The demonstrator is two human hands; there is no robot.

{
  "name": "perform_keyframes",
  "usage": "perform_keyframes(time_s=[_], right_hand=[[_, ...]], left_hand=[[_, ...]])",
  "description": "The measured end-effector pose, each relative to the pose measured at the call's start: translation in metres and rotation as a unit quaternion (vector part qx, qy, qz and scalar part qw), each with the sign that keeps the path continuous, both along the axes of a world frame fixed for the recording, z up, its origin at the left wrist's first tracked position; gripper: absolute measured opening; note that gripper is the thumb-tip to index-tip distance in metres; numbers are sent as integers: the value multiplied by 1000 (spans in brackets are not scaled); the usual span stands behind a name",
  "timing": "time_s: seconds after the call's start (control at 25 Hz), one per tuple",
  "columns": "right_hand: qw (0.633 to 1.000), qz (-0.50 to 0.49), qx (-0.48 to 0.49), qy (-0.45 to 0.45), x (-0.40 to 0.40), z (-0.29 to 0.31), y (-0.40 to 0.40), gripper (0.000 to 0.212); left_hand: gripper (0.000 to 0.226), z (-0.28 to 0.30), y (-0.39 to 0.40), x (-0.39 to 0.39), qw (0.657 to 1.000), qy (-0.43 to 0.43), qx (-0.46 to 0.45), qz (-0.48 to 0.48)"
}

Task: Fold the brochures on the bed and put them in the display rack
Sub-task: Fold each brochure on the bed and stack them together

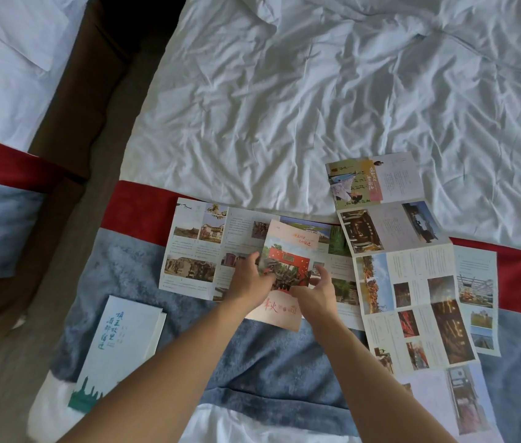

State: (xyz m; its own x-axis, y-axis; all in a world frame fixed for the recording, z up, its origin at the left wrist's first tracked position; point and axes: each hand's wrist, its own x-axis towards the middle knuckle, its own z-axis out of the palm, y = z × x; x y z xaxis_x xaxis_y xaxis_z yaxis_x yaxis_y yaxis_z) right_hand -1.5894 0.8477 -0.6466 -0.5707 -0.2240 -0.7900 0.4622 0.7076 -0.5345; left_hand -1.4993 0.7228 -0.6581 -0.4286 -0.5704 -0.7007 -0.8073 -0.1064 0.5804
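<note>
A folded brochure with a red and peach cover (288, 247) lies on top of an unfolded brochure (195, 251) on the bed. My left hand (248, 278) grips the folded one's left edge and my right hand (315, 292) grips its right edge. A long unfolded brochure (412, 282) stretches from the white sheet down to the bed's near edge on the right. A folded pale blue brochure with a teal skyline (121, 350) lies at the lower left. No display rack is in view.
The blue and red bed runner (131, 276) crosses the bed under the brochures, with rumpled white sheet (300, 107) beyond it. A second bed (0, 75) stands at the left across a brown floor gap (93, 129).
</note>
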Motion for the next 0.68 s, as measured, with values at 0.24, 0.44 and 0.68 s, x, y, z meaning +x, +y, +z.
perform_keyframes(time_s=[0.24, 0.44, 0.68], right_hand=[[997, 69, -19, -3, 23, 2, 14, 81], [987, 153, -28, 33, 29, 14, 26, 93], [977, 204, -29, 48, 36, 23, 30, 80]], left_hand=[[15, 8, 8, 18, 1000, -23, -10, -15], [38, 25, 26, 38, 988, -50, -131, -58], [77, 38, 42, 64, 927, -75, -292, -221]])
